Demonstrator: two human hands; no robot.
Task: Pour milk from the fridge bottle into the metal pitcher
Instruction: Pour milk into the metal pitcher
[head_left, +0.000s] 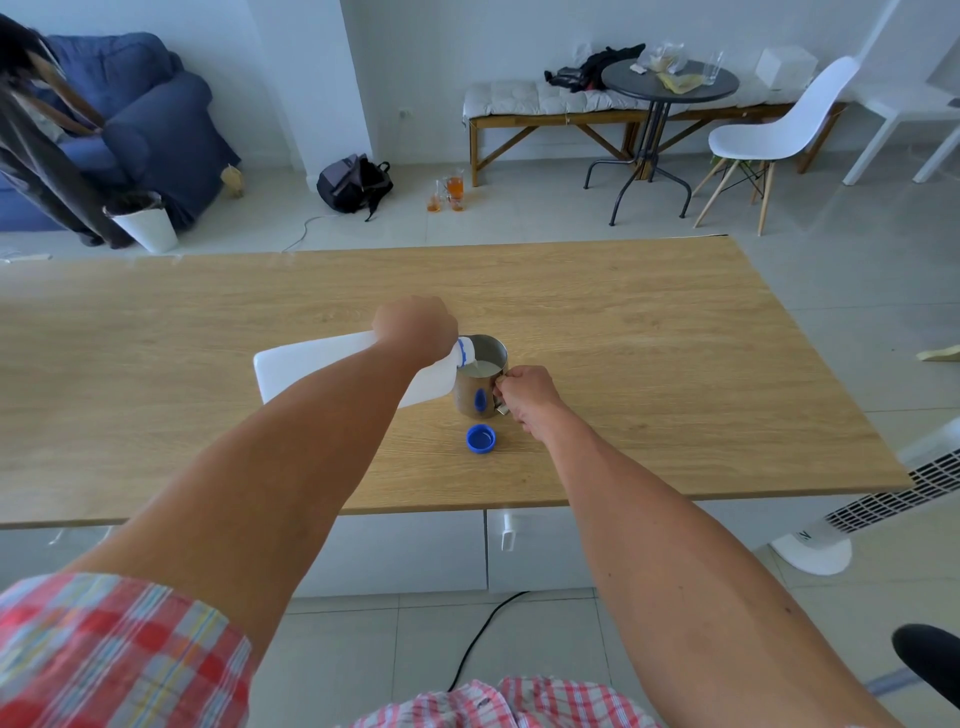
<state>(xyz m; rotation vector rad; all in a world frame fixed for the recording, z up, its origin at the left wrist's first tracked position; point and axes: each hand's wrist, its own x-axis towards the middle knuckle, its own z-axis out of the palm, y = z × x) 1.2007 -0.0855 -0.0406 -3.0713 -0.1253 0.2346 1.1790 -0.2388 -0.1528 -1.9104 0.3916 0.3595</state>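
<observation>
My left hand (415, 325) grips the white milk bottle (311, 371) near its neck and holds it tipped almost flat. The bottle's blue-ringed mouth lies over the rim of the metal pitcher (480, 387). White milk shows inside the pitcher. The pitcher stands upright near the middle of the wooden table (675, 338). My right hand (527, 397) pinches the pitcher's handle on its right side. The bottle's blue cap (481, 438) lies open side up on the table, just in front of the pitcher.
A white tower fan (857, 514) stands off the table's right front corner. A black cable (483, 634) runs over the floor below the table. A round dark side table (670, 83), a white chair (779, 130) and a bench stand beyond the table.
</observation>
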